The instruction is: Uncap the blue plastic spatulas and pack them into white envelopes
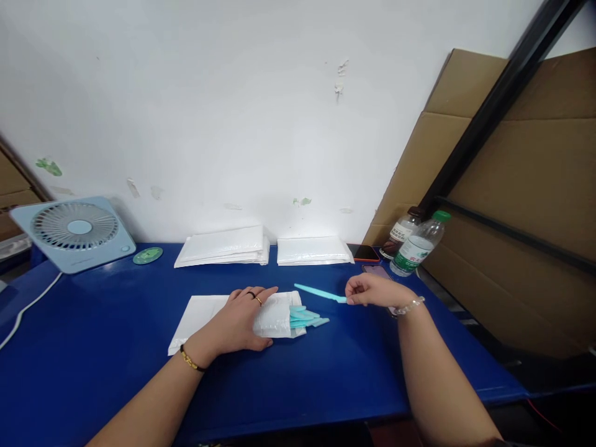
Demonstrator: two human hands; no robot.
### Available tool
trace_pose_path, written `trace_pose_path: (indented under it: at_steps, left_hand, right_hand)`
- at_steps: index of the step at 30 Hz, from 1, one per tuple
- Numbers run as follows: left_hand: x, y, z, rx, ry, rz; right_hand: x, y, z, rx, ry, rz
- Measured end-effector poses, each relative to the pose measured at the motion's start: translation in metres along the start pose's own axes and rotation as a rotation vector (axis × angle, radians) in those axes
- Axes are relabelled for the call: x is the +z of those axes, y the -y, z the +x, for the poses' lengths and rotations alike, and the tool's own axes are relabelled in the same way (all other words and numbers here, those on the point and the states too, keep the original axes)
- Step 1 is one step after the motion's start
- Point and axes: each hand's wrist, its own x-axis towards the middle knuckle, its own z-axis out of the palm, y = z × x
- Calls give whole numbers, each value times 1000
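Note:
My left hand (246, 316) lies across a white bubble mailer (275, 316) on the table, fingers over its far side and thumb at its near edge, gripping it. Out of the mailer's mouth, facing right, stick several slim turquoise eyebrow razors (305, 318). My right hand (367, 290) pinches one more such razor (319, 292) by its right end, above the table. This razor points left, apart from the mailer's mouth and a little beyond it. Part of the mailer is hidden beneath my left hand.
Against the wall lie two stacks of white mailers, one left (221, 245) and one right (314, 250). A blue fan (77, 233) and a green round disc (148, 255) are at left. Two bottles (414, 248) and two phones (364, 252) sit at right, beside cardboard (526, 236).

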Motion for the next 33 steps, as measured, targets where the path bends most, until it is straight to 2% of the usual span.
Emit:
trace_pose_path:
  at_steps: [3,6,8,11,13,15,16,18,19,21,23,28,33]
  left_hand:
    - [-1,0,-1,-5,-1,-6]
    - [-2,0,-1,-9,9,-9]
    - [-1,-1,-1,-11,10,-6]
    - [-1,-5,1,-19,11,-8]
    - [-3,-5,0,-27,15,-14]
    - [-8,1,-4,-38,35,-17]
    - [-12,7,-8,-53,57,-15]
    - [-20,24,-19,-140,116,1]
    - [-24,34,-25,-228,137,15]
    - [-29,51,-35,-435,139,41]
    - [-32,61,-42,-509,140,43]
    - [-32,56,-41,-404,150,-12]
    - [-29,55,-38,-397,132,-21]
  right_hand:
    - [4,6,1,17,128,-31]
    - [18,16,13,-32,156,-57]
    - [31,25,24,-106,101,-48]
    - [44,37,33,-235,-101,-27]
    - [46,41,31,-277,-196,-33]
    - [44,41,23,-250,-199,-51]
    - [42,39,19,-215,-158,-65]
    - [41,37,13,-141,-60,-103]
    - [42,36,13,-115,-32,-122]
    - [49,37,16,-101,-31,-145]
    - [59,40,25,-127,-41,-112]
    - [76,50,39,-210,-93,17]
    - [65,48,32,-193,-146,41]
